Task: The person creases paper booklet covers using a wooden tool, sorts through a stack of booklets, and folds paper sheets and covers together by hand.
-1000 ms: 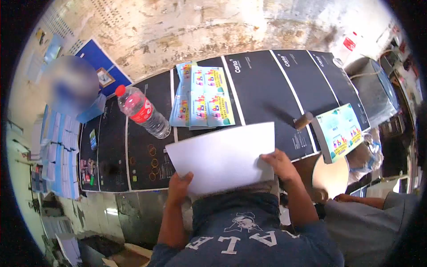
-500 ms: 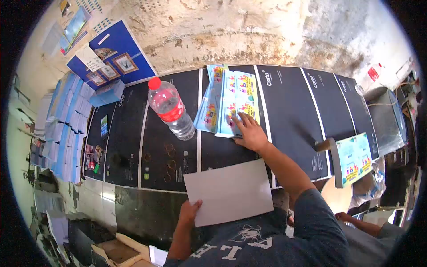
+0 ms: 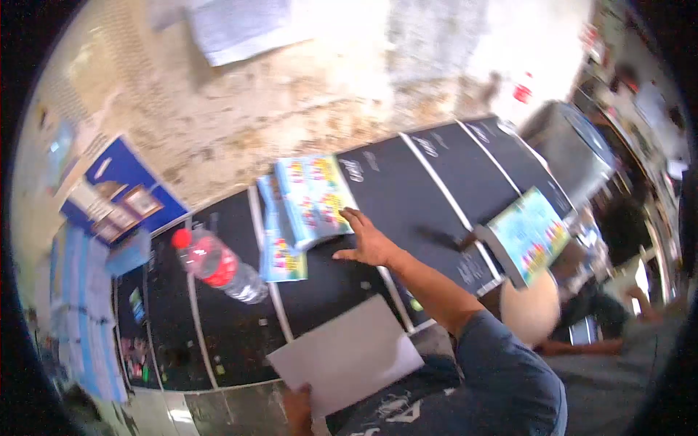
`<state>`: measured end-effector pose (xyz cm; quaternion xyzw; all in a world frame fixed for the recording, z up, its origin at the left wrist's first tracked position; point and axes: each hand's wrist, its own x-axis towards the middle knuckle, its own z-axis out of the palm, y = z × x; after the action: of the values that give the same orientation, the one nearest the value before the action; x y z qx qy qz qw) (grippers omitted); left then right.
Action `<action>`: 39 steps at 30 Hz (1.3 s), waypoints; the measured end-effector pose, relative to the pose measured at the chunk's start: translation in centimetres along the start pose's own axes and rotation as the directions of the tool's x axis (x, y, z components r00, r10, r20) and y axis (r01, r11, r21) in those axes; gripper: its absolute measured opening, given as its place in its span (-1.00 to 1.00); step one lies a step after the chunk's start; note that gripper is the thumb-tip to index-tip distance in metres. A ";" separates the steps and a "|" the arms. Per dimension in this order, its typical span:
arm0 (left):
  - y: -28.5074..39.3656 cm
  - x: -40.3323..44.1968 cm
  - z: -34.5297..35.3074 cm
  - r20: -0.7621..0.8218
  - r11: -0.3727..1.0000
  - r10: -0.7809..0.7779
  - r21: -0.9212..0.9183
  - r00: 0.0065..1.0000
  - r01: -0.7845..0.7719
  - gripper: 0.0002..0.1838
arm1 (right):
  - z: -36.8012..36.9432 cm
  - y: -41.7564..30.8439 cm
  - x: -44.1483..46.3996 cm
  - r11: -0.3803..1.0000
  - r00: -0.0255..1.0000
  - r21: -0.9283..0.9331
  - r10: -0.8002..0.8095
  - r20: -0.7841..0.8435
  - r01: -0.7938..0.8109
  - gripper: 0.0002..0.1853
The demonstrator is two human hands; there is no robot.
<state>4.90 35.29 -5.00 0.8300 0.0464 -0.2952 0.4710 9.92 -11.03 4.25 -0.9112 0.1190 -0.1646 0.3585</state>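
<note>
My left hand point(image 3: 298, 407) grips the lower left edge of a white sheet point(image 3: 345, 356), which tilts over the table's front edge. At the right end of the printed stack, my right hand point(image 3: 369, 243) is open with its thumb and fingers apart. This stack of blue and yellow printed covers point(image 3: 313, 192) lies on the black table top. Under its left side, more printed covers point(image 3: 280, 258) stick out at an angle. Left of them stands a clear plastic bottle point(image 3: 222, 269) with a red cap and label.
A thick block of printed covers point(image 3: 529, 236) sits at the table's right end, near a round stool point(image 3: 529, 309). Tall paper stacks point(image 3: 80, 312) and a blue picture board point(image 3: 127, 192) stand at left. Another person's arm point(image 3: 585, 346) shows at lower right.
The view has swung right and tilted. My right hand has come off the printed stack's face, its fingers spreading at the edge. My left hand still holds the white sheet.
</note>
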 end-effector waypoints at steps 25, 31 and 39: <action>12.4 2.7 5.4 -0.071 0.777 0.538 -0.345 0.840 -0.527 -0.60 | -4.7 -0.5 -22.4 0.928 0.996 0.367 0.087 -0.038 -0.067 -0.44; 12.6 3.2 3.8 0.072 0.806 0.568 -0.253 0.820 -0.536 -0.60 | -6.2 -1.1 -23.2 0.790 0.917 0.467 0.361 0.168 -0.397 -0.61; 10.1 1.3 6.8 0.208 0.941 0.190 -0.319 0.960 -0.117 -0.72 | -7.8 0.8 -25.2 0.769 0.778 -0.291 0.618 0.112 -0.569 -0.60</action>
<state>6.56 23.96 -0.66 0.7081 -0.0304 -0.3429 0.6166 -16.28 -7.96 3.72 -0.8743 0.3842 0.0666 0.2890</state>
